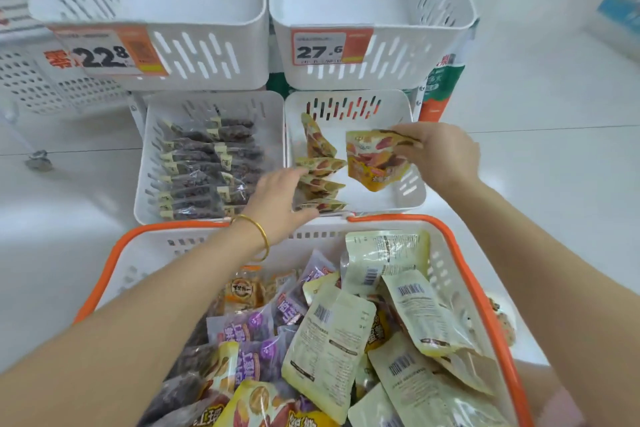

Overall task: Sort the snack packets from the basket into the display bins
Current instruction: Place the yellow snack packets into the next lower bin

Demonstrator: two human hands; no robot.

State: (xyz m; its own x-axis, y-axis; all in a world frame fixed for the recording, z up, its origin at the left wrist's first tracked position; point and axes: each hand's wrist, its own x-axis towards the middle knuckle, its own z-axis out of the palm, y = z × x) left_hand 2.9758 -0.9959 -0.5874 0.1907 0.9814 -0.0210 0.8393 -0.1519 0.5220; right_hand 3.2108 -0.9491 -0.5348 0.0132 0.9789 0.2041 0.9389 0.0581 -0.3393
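Head view, the only one. Landmark: the orange-rimmed basket (464, 253), nearest the wearer, heaped with mixed snack packets (329, 340), pale, purple and yellow.

Just beyond the basket's far rim sit two lower display bins side by side. The left one (152, 156) is packed with dark packets in rows. The right one (414, 191) is part filled: a leaning row of yellow packets (320, 180) along its left side, bare floor on its right.

Right hand (440, 152) is over that right bin, fingers pinching the top edge of a yellow packet (375, 161) that hangs in the air above the bare floor. Left hand (277, 204) reaches across the basket's far rim, fingers spread against the leaning row, steadying it; not closed round anything.

Above both, two upper bins (207, 76) with price tags look bare inside.

Step in hand, I judge: placing a yellow packet. Next calls for lowering it behind the row and letting go
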